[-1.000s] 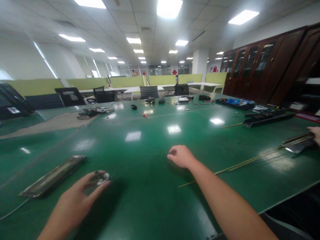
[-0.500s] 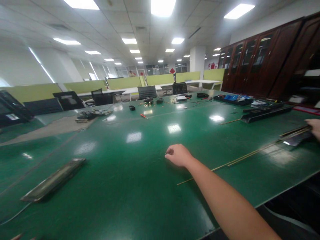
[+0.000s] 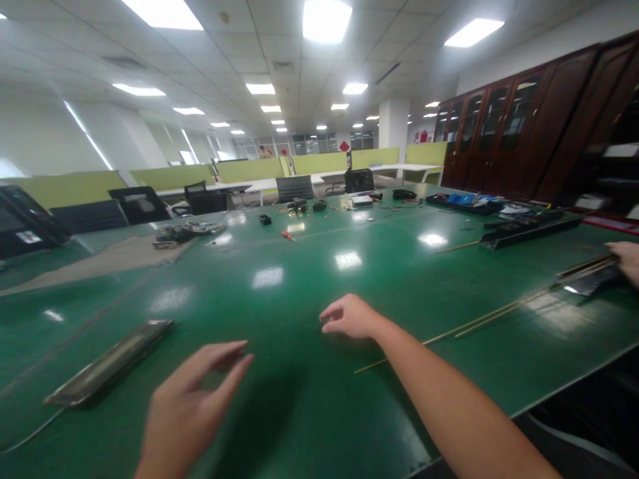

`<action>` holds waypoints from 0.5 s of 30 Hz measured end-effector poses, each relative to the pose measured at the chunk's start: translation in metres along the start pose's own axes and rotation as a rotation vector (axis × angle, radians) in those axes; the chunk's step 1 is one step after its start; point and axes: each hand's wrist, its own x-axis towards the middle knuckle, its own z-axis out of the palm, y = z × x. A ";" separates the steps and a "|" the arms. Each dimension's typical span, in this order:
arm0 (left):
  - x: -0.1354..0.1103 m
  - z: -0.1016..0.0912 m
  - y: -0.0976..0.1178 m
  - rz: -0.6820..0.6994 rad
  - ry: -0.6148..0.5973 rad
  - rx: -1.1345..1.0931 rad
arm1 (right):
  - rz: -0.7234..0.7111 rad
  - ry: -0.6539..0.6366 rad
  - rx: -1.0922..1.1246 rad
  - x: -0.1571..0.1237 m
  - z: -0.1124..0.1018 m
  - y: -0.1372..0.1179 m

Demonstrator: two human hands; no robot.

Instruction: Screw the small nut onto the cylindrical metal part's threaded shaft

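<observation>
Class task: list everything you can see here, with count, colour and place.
table: one, green, foreground
flat panel: one, grey-brown, near left
cord: one, pale, at panel's near end
thin rods: at least two, yellowish, right
screwdriver: one, red, mid-table
sheet: one, brown, far left
pile of parts: one, grey, far left
channel: one, black, far right
box: one, white, table's far end
chairs: at least four, dark, beyond table
partitions: several, yellow-green, behind chairs
cabinets: one row, dark brown, right wall
ceiling lights: many, white, overhead
another person's hand: one, bare, right edge
tiny part: one, dark, blurred, at right fingertips
left hand: one, bare, lower left
right hand: one, bare, centre
</observation>
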 end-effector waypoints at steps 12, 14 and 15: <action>0.027 0.147 0.035 -0.646 -0.203 -0.829 | -0.145 0.255 -0.229 -0.004 0.012 -0.016; 0.029 0.147 0.035 -0.670 -0.215 -0.856 | -0.173 0.248 -0.256 -0.005 0.011 -0.018; 0.030 0.144 0.035 -0.675 -0.213 -0.865 | -0.181 0.232 -0.254 -0.005 0.011 -0.018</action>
